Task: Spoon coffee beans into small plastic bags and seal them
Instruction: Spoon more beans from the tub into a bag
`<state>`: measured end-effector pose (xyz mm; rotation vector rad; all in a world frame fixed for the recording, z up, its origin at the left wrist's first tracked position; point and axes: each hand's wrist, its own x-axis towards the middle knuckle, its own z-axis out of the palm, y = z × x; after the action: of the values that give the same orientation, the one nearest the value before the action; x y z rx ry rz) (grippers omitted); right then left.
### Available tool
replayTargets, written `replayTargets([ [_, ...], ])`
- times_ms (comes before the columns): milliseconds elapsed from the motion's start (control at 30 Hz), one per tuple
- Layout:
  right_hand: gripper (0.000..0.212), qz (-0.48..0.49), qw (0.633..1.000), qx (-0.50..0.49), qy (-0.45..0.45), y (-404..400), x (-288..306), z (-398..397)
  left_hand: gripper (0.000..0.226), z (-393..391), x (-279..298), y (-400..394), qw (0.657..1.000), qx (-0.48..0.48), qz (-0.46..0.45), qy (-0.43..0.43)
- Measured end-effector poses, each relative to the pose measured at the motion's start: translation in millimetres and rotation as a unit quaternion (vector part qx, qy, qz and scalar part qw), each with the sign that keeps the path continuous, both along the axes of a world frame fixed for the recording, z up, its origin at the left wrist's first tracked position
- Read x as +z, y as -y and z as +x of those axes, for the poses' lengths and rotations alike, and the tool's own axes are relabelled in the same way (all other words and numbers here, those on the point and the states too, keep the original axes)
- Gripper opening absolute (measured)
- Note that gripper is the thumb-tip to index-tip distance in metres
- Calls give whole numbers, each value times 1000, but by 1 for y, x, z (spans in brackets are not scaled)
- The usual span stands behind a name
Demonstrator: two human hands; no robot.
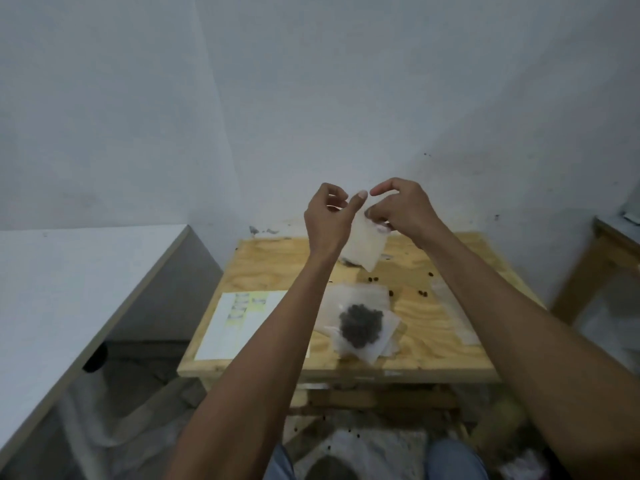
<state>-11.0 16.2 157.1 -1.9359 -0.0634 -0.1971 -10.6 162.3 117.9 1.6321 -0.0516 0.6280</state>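
Observation:
A small translucent plastic bag (365, 242) hangs in the air above the far part of the plywood table (270, 261). My left hand (329, 216) and my right hand (398, 209) both pinch its top edge from either side. The bag looks pale and I cannot tell what is inside. Below the hands, a pile of dark coffee beans (362, 323) lies on a stack of clear plastic bags (360, 303) near the table's middle. A few loose beans (422, 292) are scattered on the wood. No spoon is in view.
A white sheet with yellow labels (239, 323) lies on the table's left side. A clear plastic strip (453, 313) lies at the right. A white counter (69, 289) stands to the left, a wooden stool (602, 258) to the right. Beans dot the floor.

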Motion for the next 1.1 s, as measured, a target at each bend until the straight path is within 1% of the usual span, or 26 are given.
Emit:
replayTargets([
  [67,30,21,1000,5,2,-8,0,-2,29,-1,3,-3,997,-53,-41,-44],
  [167,23,86,995,40,-14,-12,0,-6,21,-8,7,-6,976,-124,-154,-88],
  [267,21,123,990,61,-31,-11,1,-8,17,-11,6,-11,965,-162,-183,-93],
  [367,16,114,992,52,-22,-11,0,-6,12,-9,5,-16,970,-160,-161,-85],
  [400,15,83,996,41,-1,-11,-2,-5,10,-8,5,-16,974,-155,-145,-83],
  [467,19,-31,997,19,61,-13,-8,-2,12,-5,6,-13,981,-136,-107,-88],
  [533,24,-131,985,14,115,-18,-14,-1,17,-1,7,-10,986,-111,-71,-100],
  [567,23,-155,979,16,127,-19,-15,-2,17,1,7,-9,988,-99,-58,-106],
  [633,16,-172,977,28,124,-20,-14,-4,18,3,4,-8,990,-77,-47,-112],
  [700,16,-181,977,42,107,-21,-11,-5,17,5,0,-7,990,-65,-48,-117],
  [800,24,-178,979,46,86,-21,-7,-4,10,4,-2,-6,983,-95,-83,-136],
  [900,25,-180,978,40,94,-18,-11,-2,18,-1,2,-7,972,-123,-116,-162],
  [1000,26,-165,982,39,83,-13,-15,-1,22,-1,2,-10,976,-129,-83,-154],
  [1100,28,-161,984,32,71,-7,-15,-2,24,2,-2,-10,986,-110,-9,-121],
])
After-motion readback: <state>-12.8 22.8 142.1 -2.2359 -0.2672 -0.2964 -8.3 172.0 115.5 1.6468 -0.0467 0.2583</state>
